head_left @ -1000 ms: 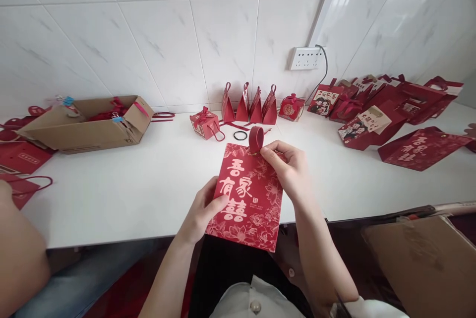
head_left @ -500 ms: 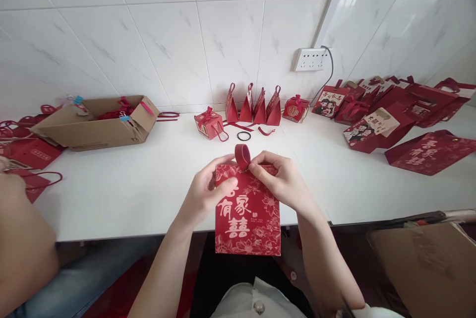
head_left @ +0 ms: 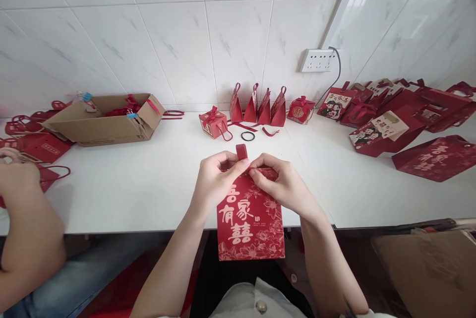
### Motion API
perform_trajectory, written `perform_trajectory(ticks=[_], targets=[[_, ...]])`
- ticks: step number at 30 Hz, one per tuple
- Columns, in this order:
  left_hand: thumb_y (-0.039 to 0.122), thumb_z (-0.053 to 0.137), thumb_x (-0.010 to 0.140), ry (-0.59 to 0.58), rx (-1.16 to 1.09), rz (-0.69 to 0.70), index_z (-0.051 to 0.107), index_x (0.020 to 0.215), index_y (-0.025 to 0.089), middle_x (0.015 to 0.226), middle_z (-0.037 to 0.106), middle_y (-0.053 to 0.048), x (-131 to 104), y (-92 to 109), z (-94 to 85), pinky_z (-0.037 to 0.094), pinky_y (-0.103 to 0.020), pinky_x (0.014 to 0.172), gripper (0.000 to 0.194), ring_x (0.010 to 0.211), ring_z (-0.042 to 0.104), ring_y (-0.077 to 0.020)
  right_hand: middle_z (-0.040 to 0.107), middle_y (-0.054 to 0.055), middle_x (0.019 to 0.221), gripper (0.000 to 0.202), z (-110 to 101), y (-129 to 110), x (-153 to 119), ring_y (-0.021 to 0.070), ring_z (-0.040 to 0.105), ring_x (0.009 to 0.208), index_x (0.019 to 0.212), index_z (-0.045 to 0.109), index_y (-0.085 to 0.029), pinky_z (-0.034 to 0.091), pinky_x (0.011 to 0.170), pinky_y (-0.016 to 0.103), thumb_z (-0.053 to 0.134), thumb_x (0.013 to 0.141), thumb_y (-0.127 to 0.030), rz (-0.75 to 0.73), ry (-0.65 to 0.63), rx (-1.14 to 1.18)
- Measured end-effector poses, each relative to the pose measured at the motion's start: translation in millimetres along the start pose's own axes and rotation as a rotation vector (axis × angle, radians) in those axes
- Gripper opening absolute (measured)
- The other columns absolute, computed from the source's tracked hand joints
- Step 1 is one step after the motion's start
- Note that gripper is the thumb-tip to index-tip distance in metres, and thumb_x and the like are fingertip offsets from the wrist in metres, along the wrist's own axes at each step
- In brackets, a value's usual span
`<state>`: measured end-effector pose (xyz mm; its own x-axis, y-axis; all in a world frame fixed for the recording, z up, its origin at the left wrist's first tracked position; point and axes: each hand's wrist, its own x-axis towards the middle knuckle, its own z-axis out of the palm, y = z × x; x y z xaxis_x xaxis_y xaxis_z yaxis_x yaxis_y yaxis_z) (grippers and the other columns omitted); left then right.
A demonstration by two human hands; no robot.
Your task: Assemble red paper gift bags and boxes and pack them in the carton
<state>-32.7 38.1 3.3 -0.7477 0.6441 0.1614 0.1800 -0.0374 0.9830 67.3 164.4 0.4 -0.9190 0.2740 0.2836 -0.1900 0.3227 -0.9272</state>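
A red gift box with white characters and pale flowers hangs upright in front of the table edge, its top between my hands. A red ribbon loop stands up from the top edge. My left hand is closed, thumb and fingers pinching the base of this loop. Close beside it, my right hand is closed too, gripping the box's top edge just right of the loop. Fingers cover most of that edge, so the loop's fastening is hidden.
Along the wall stand several small red boxes, with a black ring before them. A cardboard box is at left, more red boxes at right. A co-worker's arm reaches in from the left.
My left hand has moved up and right from the box's front to the ribbon loop, now pinching its base. The loop looks narrower. The view has shifted slightly left.
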Motion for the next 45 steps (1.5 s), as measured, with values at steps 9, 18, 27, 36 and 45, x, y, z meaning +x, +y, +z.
perform_trajectory(ticks=[9,18,27,36,45], targets=[[0.039,0.069,0.079,0.051,0.083,0.025,0.065,0.070,0.016,0.067,0.063,0.001,-4,0,3.7,0.043,-0.019,0.059,0.025,0.064,0.057,-0.0113,0.050,-0.003,0.068,0.009,1,2,1,0.0098,0.040,0.057,0.075,0.051,-0.018,0.033,0.052,0.022,0.052,0.084,-0.019,-0.003,-0.019,-0.003],[0.039,0.070,0.077,0.060,0.059,-0.001,0.066,0.070,0.017,0.067,0.064,0.000,-3,-2,2.9,0.043,-0.020,0.059,0.024,0.064,0.057,-0.0119,0.050,-0.004,0.067,0.008,1,5,1,0.0092,0.041,0.056,0.076,0.050,-0.018,0.033,0.053,0.022,0.051,0.084,-0.017,-0.023,-0.043,-0.019],[0.041,0.070,0.076,0.066,0.035,-0.028,0.067,0.073,0.016,0.071,0.066,-0.001,-6,-3,3.9,0.045,-0.021,0.060,0.025,0.067,0.060,-0.0140,0.048,-0.004,0.067,0.014,3,9,0,0.0088,0.039,0.055,0.076,0.049,-0.018,0.030,0.050,0.021,0.051,0.089,-0.023,-0.023,-0.053,0.027],[0.042,0.070,0.076,0.078,0.052,-0.014,0.068,0.074,0.017,0.071,0.066,-0.001,-6,-3,1.2,0.044,-0.021,0.060,0.025,0.067,0.059,-0.0136,0.052,-0.004,0.069,0.010,2,7,0,0.0097,0.045,0.058,0.077,0.050,-0.018,0.037,0.054,0.022,0.050,0.087,-0.017,-0.084,-0.062,-0.054],[0.040,0.068,0.078,0.188,0.127,0.045,0.063,0.069,0.017,0.065,0.063,0.001,-7,1,1.5,0.043,-0.021,0.058,0.025,0.062,0.057,-0.0128,0.047,0.009,0.104,0.010,26,18,-9,0.0216,0.055,0.095,0.099,0.055,-0.021,0.053,0.078,0.037,0.055,0.091,-0.016,-0.447,0.420,-0.592]])
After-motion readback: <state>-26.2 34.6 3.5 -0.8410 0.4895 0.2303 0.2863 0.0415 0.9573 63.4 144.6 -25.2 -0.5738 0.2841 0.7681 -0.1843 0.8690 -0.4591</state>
